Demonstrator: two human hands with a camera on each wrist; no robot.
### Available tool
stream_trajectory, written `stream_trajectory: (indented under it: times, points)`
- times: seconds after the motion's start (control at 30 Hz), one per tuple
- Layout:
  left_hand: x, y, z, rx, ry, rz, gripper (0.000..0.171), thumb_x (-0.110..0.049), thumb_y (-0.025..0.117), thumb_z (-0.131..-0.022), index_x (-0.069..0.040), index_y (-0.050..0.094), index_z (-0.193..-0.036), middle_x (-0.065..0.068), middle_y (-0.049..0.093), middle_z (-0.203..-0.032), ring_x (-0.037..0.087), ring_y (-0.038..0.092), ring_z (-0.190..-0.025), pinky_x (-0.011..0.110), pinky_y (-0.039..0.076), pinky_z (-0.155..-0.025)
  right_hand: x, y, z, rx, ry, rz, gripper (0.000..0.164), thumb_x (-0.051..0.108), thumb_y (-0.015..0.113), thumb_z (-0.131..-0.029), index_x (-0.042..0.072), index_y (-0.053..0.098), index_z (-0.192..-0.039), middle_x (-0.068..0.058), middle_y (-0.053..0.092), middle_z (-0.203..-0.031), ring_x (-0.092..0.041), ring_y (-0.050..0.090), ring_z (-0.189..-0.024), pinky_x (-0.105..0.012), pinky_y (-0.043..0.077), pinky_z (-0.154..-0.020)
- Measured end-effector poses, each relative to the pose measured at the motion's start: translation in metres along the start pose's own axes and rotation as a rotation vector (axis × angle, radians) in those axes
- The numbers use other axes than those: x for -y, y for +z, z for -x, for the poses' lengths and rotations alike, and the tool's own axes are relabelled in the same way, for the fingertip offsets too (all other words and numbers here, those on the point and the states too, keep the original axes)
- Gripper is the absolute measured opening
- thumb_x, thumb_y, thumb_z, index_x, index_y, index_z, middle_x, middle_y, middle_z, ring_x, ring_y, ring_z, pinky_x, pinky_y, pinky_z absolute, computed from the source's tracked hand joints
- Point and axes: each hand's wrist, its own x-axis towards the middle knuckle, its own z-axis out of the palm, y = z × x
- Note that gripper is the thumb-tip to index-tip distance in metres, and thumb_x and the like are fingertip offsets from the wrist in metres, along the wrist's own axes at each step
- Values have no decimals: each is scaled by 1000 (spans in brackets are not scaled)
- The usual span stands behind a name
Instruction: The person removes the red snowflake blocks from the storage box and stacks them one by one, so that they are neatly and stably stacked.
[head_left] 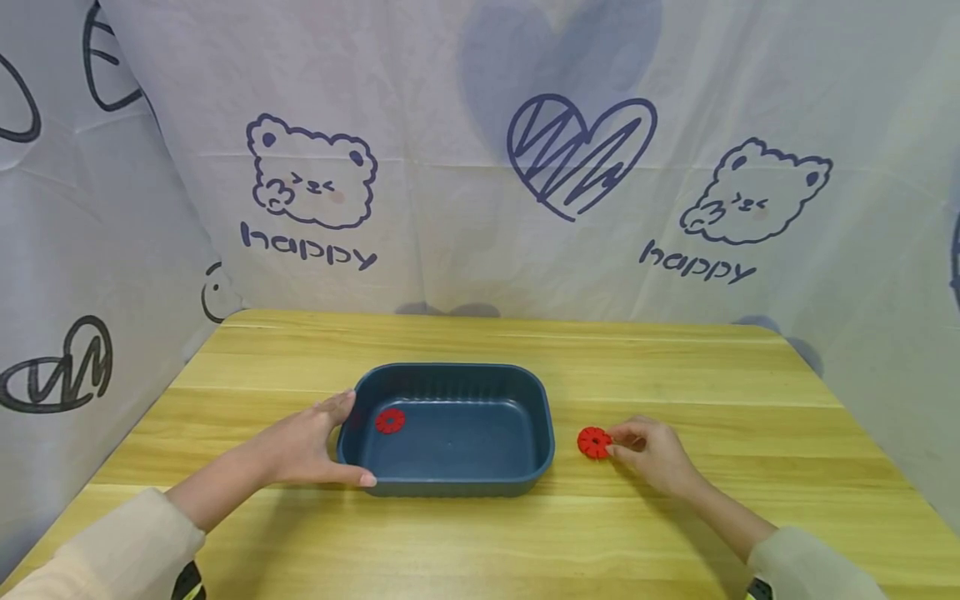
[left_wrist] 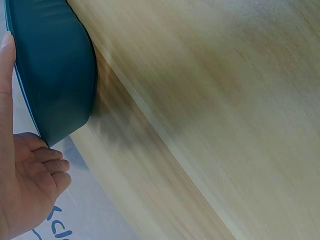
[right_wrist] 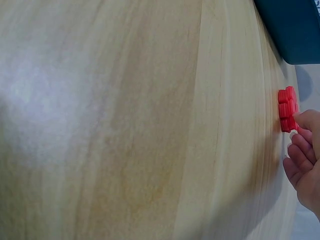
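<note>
My left hand (head_left: 315,444) holds the left end of a dark blue plastic basin (head_left: 450,486), its thumb along the front rim and its fingers at the back left corner. Inside the basin, toward the left, lies a red notched snowflake disc (head_left: 399,422). Right of the basin, my right hand (head_left: 654,454) pinches the edge of red snowflake discs (head_left: 588,442) between thumb and fingers, low over the table. From the right wrist, these red discs (right_wrist: 289,107) look like several layers stacked together. The left wrist view shows the basin's outer wall (left_wrist: 55,75) beside the curled fingers.
The basin and hands are over a yellow wood-grain table (head_left: 465,550). Behind it hangs a white cloth (head_left: 442,108) printed with bears and a heart, with more cloth along both sides.
</note>
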Motion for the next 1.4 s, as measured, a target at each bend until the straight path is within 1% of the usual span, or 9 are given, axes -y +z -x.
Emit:
stream_trajectory:
  times: [0.13,0.33,0.53,0.67,0.77,0.97,1.07,1.23,1.4]
  points:
    - [0,0,0,5,-3,2,119,-72,65,-64,9,26,-142,27,26,-148,47,31,-133,59,33,-102,0,0,1,2,-11,0,13,3,70,-79,-2,70,-92,-5,66,-83,-3,55,-72,-18,48,-63]
    - [0,1,0,10,-7,3,119,-72,65,-64,9,25,-142,27,26,-149,47,31,-132,59,34,-101,2,-2,1,10,-3,6,15,4,70,-79,-2,70,-93,-6,66,-84,-3,55,-73,-18,49,-64]
    - [1,1,-1,8,-3,5,118,-71,66,-65,9,26,-142,26,27,-148,46,31,-133,58,34,-102,10,-12,-5,10,-61,31,14,3,68,-81,-4,69,-93,-9,68,-87,-10,58,-75,-21,49,-65]
    - [0,1,-1,4,0,1,117,-71,66,-65,9,27,-142,27,28,-148,46,32,-132,58,35,-102,19,-21,-12,32,-103,37,13,2,67,-81,-3,69,-93,-9,67,-87,-12,57,-77,-21,49,-66]
    - [0,1,-1,5,0,-1,118,-72,65,-65,9,27,-142,27,28,-148,46,33,-132,58,35,-101,27,-25,-17,52,-123,51,15,4,67,-82,-2,69,-95,-9,67,-87,-12,57,-77,-22,49,-66]
    - [0,0,-1,2,-1,-8,119,-73,64,-64,9,27,-142,27,28,-148,46,33,-132,57,35,-102,44,-30,-28,79,-135,85,17,8,69,-82,1,69,-97,-5,66,-84,-14,56,-77,-22,47,-66]
    - [0,0,-1,-2,2,-10,119,-73,64,-64,10,27,-141,27,28,-147,46,33,-132,57,35,-101,53,-30,-35,91,-150,88,18,11,70,-81,2,70,-97,-4,66,-84,-14,56,-77,-23,48,-66]
    - [0,0,0,-5,5,-16,119,-73,64,-65,10,27,-141,28,28,-147,46,33,-132,57,35,-101,68,-27,-45,113,-196,101,21,12,71,-80,1,69,-98,-6,67,-85,-15,57,-77,-25,48,-67]
    - [0,0,0,-5,8,-16,118,-73,64,-65,10,27,-141,28,28,-147,46,33,-132,57,35,-102,86,-21,-53,140,-231,102,24,13,71,-80,-1,68,-100,-10,68,-88,-21,59,-78,-27,49,-68]
